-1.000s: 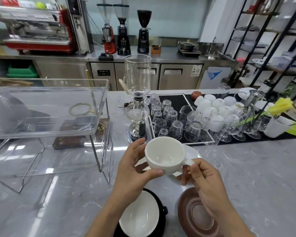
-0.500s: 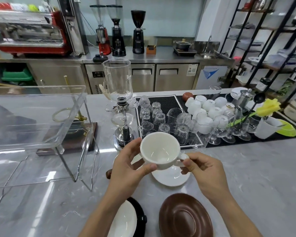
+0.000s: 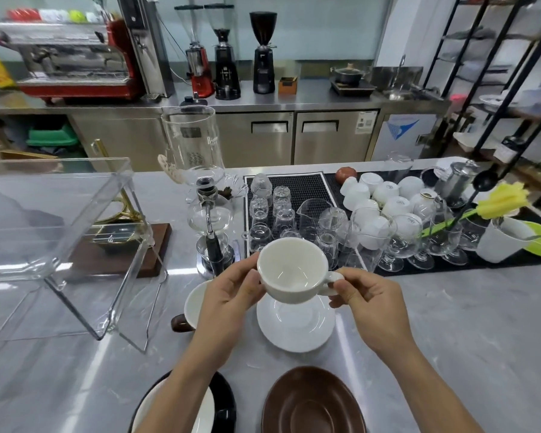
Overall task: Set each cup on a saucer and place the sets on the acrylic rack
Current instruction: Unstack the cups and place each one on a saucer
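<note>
Fingers of the left hand [image 3: 228,303] curl round the side of the white cup [image 3: 292,270], while the right hand [image 3: 369,304] pinches its handle. The cup hangs upright just above the white saucer [image 3: 295,326] on the marble counter [image 3: 450,323]. A brown saucer [image 3: 313,401] lies nearer, and the acrylic rack [image 3: 57,232] stands well to the left.
</note>
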The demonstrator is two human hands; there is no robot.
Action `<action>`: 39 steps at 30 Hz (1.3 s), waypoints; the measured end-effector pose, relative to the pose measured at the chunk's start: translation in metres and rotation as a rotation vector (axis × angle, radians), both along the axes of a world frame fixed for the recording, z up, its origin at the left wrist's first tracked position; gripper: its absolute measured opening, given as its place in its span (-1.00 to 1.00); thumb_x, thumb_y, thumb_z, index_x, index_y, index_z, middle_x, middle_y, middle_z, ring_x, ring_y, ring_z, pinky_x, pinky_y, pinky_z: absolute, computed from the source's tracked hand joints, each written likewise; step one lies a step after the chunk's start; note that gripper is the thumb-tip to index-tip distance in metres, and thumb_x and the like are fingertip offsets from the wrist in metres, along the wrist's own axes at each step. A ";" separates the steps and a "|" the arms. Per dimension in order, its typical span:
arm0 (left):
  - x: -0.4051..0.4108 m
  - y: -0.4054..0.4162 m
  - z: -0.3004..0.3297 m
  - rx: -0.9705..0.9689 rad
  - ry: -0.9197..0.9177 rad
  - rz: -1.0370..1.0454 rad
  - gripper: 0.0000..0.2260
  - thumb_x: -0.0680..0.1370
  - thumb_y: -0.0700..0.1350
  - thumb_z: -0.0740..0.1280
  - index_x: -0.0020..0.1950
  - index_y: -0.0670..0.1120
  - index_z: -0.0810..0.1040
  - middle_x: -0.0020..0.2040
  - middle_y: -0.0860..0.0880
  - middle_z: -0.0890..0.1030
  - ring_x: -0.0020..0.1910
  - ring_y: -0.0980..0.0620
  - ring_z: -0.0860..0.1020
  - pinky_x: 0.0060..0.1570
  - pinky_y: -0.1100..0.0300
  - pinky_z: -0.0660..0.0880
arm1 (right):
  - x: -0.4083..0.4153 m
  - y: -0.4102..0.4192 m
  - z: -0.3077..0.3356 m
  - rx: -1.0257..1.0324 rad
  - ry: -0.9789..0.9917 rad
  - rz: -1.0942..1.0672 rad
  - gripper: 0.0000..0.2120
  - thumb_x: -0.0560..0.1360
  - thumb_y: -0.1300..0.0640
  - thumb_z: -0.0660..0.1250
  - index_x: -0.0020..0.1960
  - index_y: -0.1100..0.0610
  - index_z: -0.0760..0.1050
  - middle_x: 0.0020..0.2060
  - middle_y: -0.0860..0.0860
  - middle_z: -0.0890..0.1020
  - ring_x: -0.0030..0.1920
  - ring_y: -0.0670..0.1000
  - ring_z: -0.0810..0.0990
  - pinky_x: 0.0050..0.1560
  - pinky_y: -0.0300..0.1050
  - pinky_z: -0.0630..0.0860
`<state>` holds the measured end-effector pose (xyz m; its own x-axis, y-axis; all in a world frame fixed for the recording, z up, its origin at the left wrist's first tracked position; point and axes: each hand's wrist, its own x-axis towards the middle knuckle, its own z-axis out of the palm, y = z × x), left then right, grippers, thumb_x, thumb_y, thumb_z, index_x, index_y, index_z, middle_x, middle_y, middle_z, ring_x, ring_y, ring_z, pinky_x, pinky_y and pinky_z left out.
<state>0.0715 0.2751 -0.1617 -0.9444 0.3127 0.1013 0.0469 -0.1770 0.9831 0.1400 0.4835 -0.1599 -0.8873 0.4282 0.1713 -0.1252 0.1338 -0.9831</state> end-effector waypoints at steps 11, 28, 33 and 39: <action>-0.006 0.031 -0.028 -0.079 -0.128 0.072 -0.73 0.66 -0.30 0.22 0.15 -0.02 0.65 -0.02 0.03 0.76 0.02 0.12 0.69 0.01 0.21 0.65 | -0.014 0.032 -0.039 0.053 -0.088 0.073 -0.80 0.50 0.35 0.40 -0.12 0.07 0.69 -0.25 0.16 0.72 -0.28 0.04 0.66 -0.19 -0.12 0.64; -0.012 0.046 -0.059 -0.198 -0.255 0.199 -0.74 0.65 -0.33 0.23 0.05 -0.04 0.66 -0.15 0.01 0.77 -0.08 0.10 0.70 -0.02 0.16 0.63 | -0.023 0.040 -0.065 0.134 -0.194 0.123 -0.73 0.49 0.37 0.41 -0.18 0.01 0.66 -0.34 -0.23 0.71 -0.30 -0.28 0.65 -0.19 -0.37 0.54; -0.011 0.046 -0.066 -0.232 -0.269 0.210 -0.76 0.64 -0.35 0.25 0.05 -0.08 0.66 -0.14 -0.06 0.78 -0.07 0.02 0.72 -0.08 0.21 0.63 | -0.025 0.042 -0.071 0.160 -0.213 0.131 -0.59 0.46 0.36 0.43 -0.29 -0.17 0.65 -0.29 -0.22 0.72 -0.26 -0.21 0.66 -0.16 -0.31 0.56; -0.010 0.045 -0.069 -0.268 -0.247 0.191 -0.73 0.62 -0.38 0.26 0.05 -0.08 0.68 -0.14 -0.08 0.78 -0.11 0.05 0.71 -0.12 0.28 0.61 | -0.026 0.046 -0.082 0.196 -0.236 0.136 -0.65 0.44 0.32 0.46 -0.24 -0.16 0.66 -0.22 -0.14 0.74 -0.19 -0.03 0.67 -0.09 -0.07 0.58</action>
<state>0.0614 0.3205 -0.2309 -0.9738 0.1134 -0.1971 -0.1893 0.0756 0.9790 0.1141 0.5298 -0.2415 -0.9590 0.2826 0.0217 0.0732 0.3209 -0.9443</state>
